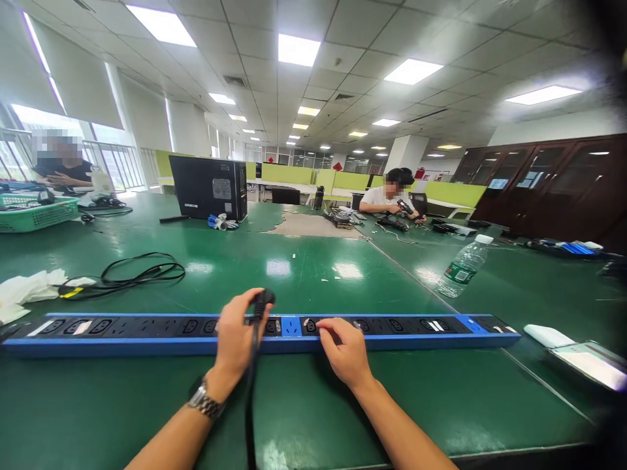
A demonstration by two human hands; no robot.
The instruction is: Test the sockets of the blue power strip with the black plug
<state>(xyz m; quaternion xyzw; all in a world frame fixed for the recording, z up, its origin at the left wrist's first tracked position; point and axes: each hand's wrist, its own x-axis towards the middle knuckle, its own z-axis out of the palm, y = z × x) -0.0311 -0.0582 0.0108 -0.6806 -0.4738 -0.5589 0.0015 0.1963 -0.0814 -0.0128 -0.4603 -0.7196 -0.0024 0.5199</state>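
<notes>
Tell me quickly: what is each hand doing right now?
Left hand: closed on a black plug above the power strip.
Right hand: holds nothing, fingers resting on the power strip.

A wide green counter point(304, 267) fills an open office. Above it, a tiled ceiling point(343, 39) carries bright light panels point(298, 49). Left of the counter, windows point(29, 117) glow white; right of it stand dark wooden cabinets point(548, 183). Beyond it run lime-green partitions point(294, 173) and a white pillar point(405, 154).

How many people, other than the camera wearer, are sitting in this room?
2. One person sits far left behind the green basket; another person sits centre-right at the far table edge. Partitions may hide others.
</notes>
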